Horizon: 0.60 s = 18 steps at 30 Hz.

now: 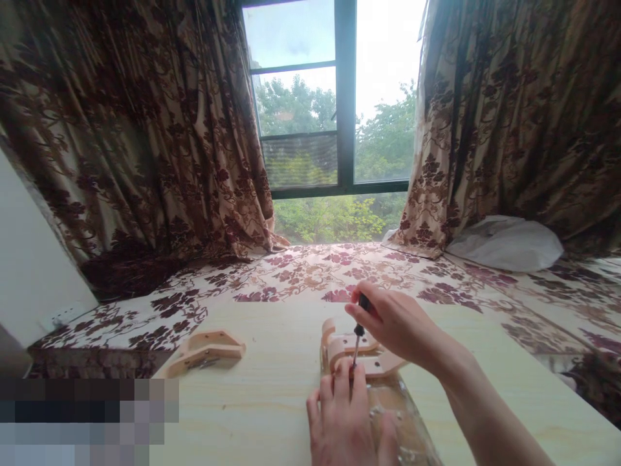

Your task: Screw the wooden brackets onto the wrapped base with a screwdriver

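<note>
My right hand (388, 320) is closed around the black handle of a screwdriver (359, 329), its shaft slanting down to the front edge of a curved wooden piece (381, 366). Beside the screwdriver tip lie the fingertips of my left hand (342, 411). Its fingers are stretched forward, thumb apart, over a plastic-wrapped package (405, 421) beneath the wood. Whether those fingertips steady a screw cannot be made out. A second curved wooden piece (358, 341) with dark holes lies just behind the first. The screwdriver's very tip is hidden by my fingers.
On the left of the pale wooden board (262, 401) lies another angled wooden piece (213, 346), with small dark metal bits (206, 362) by it. Beyond spreads a floral cloth (310, 272). A white plastic bag (507, 243) sits back right, near the curtain (514, 116).
</note>
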Tool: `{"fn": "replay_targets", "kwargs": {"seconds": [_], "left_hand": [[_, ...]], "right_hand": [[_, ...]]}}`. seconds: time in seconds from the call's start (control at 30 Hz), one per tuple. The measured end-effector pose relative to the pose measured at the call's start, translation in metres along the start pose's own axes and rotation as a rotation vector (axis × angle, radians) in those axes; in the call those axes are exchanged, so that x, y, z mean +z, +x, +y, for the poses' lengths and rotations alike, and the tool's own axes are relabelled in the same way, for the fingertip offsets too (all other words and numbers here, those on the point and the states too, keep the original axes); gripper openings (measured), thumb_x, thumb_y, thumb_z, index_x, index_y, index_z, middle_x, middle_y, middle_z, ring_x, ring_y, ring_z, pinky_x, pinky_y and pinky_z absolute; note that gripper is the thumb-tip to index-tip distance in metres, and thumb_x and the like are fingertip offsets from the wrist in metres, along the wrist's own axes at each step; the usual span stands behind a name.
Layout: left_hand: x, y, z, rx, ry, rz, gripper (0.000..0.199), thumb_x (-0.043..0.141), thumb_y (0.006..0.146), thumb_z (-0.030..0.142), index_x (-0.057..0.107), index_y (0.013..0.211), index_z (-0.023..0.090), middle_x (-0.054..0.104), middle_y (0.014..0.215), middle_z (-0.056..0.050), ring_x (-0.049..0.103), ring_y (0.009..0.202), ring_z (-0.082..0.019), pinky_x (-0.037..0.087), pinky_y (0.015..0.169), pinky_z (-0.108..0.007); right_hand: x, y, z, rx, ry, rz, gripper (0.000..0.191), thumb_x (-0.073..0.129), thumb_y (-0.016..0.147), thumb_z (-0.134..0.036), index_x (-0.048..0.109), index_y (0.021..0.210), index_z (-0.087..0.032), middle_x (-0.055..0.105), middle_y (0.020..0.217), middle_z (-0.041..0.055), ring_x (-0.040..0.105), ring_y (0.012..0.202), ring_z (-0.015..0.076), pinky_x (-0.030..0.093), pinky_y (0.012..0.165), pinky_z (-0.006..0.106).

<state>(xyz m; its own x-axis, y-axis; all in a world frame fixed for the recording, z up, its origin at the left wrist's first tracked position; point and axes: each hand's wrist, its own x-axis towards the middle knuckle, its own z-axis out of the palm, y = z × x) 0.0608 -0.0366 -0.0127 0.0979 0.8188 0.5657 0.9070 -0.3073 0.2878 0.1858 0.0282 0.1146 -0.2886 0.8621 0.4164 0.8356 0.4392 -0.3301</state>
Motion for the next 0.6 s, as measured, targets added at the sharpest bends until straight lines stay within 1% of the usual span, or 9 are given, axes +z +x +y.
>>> {"fn": "replay_targets", "kwargs": {"seconds": [0.1,0.17,0.37,0.6], "left_hand": [[0.001,0.0,0.002,-0.025,0.001,-0.001,0.053,0.051,0.07,0.027,0.057,0.123,0.025,0.056,0.131,0.0,0.053,0.111,-0.026,0.04,0.09,-0.043],[0.002,-0.001,0.002,-0.034,0.007,0.012,0.054,0.052,0.069,0.026,0.057,0.122,0.026,0.056,0.131,0.0,0.053,0.111,-0.026,0.04,0.09,-0.043],[0.008,-0.003,-0.002,0.004,0.048,0.03,0.057,0.054,0.068,0.028,0.055,0.125,0.026,0.057,0.131,0.0,0.054,0.109,-0.024,0.04,0.088,-0.041],[0.008,-0.002,-0.002,0.015,0.086,0.047,0.057,0.057,0.064,0.026,0.057,0.122,0.027,0.059,0.127,0.0,0.055,0.107,-0.024,0.041,0.087,-0.04]], "right_hand": [[-0.001,-0.002,0.0,-0.066,0.023,-0.001,0.016,0.043,0.092,-0.033,0.052,0.085,-0.021,0.061,0.069,0.0003,0.053,0.062,0.0152,0.031,0.058,0.025],[0.001,-0.002,-0.001,-0.078,0.003,-0.003,0.019,0.04,0.093,-0.033,0.051,0.084,-0.021,0.061,0.068,0.0007,0.053,0.062,0.0157,0.031,0.058,0.026],[0.008,0.002,-0.005,0.006,-0.082,0.01,0.02,0.037,0.095,-0.033,0.05,0.086,-0.02,0.062,0.067,0.0025,0.057,0.063,0.0189,0.031,0.058,0.028],[0.008,0.0,-0.006,-0.007,-0.066,0.007,0.02,0.036,0.095,-0.034,0.048,0.085,-0.021,0.062,0.067,0.0015,0.058,0.063,0.0193,0.03,0.057,0.027]]}}
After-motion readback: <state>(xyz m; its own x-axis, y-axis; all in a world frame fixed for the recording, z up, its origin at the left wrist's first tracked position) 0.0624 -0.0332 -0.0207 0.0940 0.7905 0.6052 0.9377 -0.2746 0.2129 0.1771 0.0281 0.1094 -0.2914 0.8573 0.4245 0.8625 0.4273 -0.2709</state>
